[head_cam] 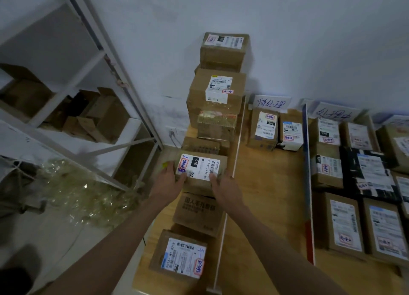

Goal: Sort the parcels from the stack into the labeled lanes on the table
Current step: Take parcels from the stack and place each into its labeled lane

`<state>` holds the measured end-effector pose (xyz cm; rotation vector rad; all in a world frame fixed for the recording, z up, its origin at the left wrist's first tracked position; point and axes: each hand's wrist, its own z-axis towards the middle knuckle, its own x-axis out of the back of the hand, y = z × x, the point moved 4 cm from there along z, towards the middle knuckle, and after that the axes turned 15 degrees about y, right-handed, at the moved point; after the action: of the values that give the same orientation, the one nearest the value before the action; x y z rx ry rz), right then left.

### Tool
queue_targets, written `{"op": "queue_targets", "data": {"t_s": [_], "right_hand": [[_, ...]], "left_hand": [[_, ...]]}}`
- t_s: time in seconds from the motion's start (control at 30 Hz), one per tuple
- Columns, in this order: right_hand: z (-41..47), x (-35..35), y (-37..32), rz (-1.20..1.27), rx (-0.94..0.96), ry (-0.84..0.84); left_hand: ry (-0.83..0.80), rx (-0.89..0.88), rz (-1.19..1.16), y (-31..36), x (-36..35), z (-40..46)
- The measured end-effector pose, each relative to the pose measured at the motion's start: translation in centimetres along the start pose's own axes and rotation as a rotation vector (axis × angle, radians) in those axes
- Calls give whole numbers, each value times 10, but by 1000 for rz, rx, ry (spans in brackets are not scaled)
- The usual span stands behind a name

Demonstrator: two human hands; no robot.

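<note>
A small cardboard parcel point(204, 179) with a white shipping label marked 010 sits in the row of stacked parcels at the table's left edge. My left hand point(169, 179) grips its left side and my right hand point(223, 187) grips its right side, thumbs on top. Behind it rise taller stacked parcels point(218, 93). In front lie a printed brown box point(199, 212) and a labelled parcel point(180, 256). A white divider strip point(234, 161) separates this row from the first lane, where two parcels point(274, 129) stand below a handwritten lane sign point(271, 104).
A blue-and-red divider point(307, 179) bounds a second lane with several parcels point(363, 184) and its own sign point(334, 113). A white metal shelf rack point(93, 91) with boxes stands left. Crumpled clear plastic point(84, 192) lies on the floor. A bare strip of wooden table point(270, 206) lies between the dividers.
</note>
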<state>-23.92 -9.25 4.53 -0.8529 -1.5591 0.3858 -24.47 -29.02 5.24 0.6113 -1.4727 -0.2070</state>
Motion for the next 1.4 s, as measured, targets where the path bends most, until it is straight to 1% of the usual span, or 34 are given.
{"op": "queue_targets", "data": {"t_s": [0.17, 0.3, 0.4, 0.43, 0.47, 0.5, 0.6, 0.67, 0.77, 0.9, 1.0, 1.07, 1.13, 1.27, 1.4], "right_hand": [[3, 22, -12, 67, 42, 31], [25, 52, -27, 98, 51, 24], [37, 75, -40, 65, 123, -41], [39, 81, -44, 39, 155, -77], [39, 86, -49, 12, 188, -119], [38, 90, -53, -22, 223, -162], [30, 98, -63, -110, 311, -264], [22, 101, -66, -129, 330, -298], [9, 104, -66, -115, 333, -312], [-7, 107, -64, -87, 325, -289], [-21, 110, -62, -13, 317, -219], [-32, 115, -59, 50, 311, -99], [-44, 122, -52, 56, 326, 29], [-77, 134, -23, -117, 392, 218], [-107, 145, 19, -219, 329, 314]], "left_hand": [[20, 22, -117, 0, 22, -18], [32, -41, -180, 3, 49, -31], [146, -54, -159, 10, 70, -30], [162, -67, -146, 15, 75, -28], [140, -81, -146, 21, 77, -27], [78, -89, -161, 29, 77, -25], [-168, -126, -238, 53, 69, -32], [-245, -117, -230, 60, 64, -39], [-272, -75, -234, 61, 59, -50], [-243, -121, -203, 60, 63, -64], [-239, -93, -239, 57, 69, -75], [-232, -70, -263, 54, 74, -84], [-210, -58, -264, 50, 80, -92], [-183, -47, -259, 41, 88, -109], [-214, -73, -239, 47, 79, -126]]}}
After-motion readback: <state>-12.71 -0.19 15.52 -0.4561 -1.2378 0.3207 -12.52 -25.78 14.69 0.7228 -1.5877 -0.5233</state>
